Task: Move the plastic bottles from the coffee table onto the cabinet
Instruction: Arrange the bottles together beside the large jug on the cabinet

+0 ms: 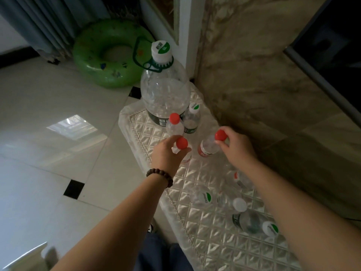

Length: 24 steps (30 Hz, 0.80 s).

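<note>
My left hand (167, 153) grips the neck of a clear bottle with a red cap (182, 143), held upright over the cabinet's quilted cover (205, 231). My right hand (233, 142) pinches a second red-capped bottle (209, 146) at its cap, tilted with its base toward the left. Behind them stand a third red-capped bottle (174, 126), a small green-labelled bottle (192, 119) and a large jug (164, 89) with a white and green cap. Several more small bottles (252, 220) sit on the cover near my right forearm.
A marble wall (263, 79) runs along the right side of the cabinet. A green inflatable ring (109, 55) leans on the tiled floor (48, 133) by the curtain at the back left. A dark screen edge (328, 61) sits at the upper right.
</note>
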Available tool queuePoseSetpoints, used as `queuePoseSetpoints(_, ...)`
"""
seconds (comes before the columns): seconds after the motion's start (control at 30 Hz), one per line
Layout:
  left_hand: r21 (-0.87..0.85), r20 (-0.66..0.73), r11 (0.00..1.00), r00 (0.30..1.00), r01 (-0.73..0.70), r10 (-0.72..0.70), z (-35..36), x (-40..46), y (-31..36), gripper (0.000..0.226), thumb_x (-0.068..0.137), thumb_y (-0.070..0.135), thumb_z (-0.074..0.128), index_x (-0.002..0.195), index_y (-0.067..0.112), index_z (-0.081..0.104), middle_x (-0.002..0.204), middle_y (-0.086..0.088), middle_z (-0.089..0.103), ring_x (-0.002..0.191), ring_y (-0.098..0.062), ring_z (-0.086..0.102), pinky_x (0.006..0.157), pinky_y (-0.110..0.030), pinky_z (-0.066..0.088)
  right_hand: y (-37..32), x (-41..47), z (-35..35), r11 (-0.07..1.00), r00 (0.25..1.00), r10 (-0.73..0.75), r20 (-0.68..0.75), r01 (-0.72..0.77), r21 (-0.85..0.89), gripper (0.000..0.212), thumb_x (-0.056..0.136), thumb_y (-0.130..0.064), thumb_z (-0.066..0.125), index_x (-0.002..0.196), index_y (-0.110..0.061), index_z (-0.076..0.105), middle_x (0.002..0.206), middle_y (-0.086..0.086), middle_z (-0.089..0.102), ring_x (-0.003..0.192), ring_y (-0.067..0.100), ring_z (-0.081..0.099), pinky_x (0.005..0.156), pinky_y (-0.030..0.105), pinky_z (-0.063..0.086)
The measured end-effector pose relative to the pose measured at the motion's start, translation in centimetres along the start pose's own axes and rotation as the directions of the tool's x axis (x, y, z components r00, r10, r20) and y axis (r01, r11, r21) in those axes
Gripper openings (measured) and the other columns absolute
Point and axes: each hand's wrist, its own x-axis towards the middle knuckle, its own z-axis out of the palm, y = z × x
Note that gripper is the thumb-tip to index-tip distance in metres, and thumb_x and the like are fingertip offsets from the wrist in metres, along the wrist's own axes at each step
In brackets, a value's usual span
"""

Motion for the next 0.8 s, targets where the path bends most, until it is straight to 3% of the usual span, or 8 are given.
queuePoseSetpoints(0.2, 0.008, -0.061, 1.000, 0.998, 0.030, -0.029, 1.4, 1.0, 1.3, 0.038, 0.079, 0.027, 0.072, 0.115, 0.019, 0.064, 0.106, 0.000, 0.066, 0.095, -0.016, 0.059, 0.078, -0.020, 0.038, -2.5, 1.8, 0.6, 0.998, 0.998, -0.061, 0.013, 0.061, -0.012, 0.035, 0.089, -0.030, 0.060, 0.122, -0.027, 0.050, 0.113, 0.007, 0.064, 0.101, 0.029, 0.060, 0.086, 0.045, 0.051)
queuePoseSetpoints(0.53, 0.041, -0.097, 0.999, 0.995, 0.010, -0.006, 2.8, 2.0, 1.0, 0.035, 0.080, 0.027, 0.071, 0.113, 0.020, 0.061, 0.108, 0.002, 0.061, 0.097, -0.018, 0.057, 0.082, -0.029, 0.047, -3.6, 3.9, 2.0, 0.997, 0.997, -0.074, 0.038, 0.074, 0.003, 0.032, 0.091, -0.024, 0.059, 0.121, -0.022, 0.050, 0.111, 0.009, 0.064, 0.102, 0.028, 0.060, 0.085, 0.041, 0.051)
queuePoseSetpoints(0.8, 0.050, -0.061, 0.997, 0.997, 0.053, -0.050, 1.5, 0.6, 0.3, 0.061, 0.078, 0.039, 0.071, 0.131, 0.022, 0.046, 0.128, 0.002, 0.053, 0.114, -0.016, 0.051, 0.086, -0.024, 0.040, -3.0, 3.1, 1.2, 0.996, 0.994, -0.074, 0.077, 0.070, 0.053, 0.058, 0.091, -0.025, 0.060, 0.143, -0.025, 0.035, 0.137, 0.007, 0.052, 0.125, 0.028, 0.049, 0.100, 0.039, 0.043)
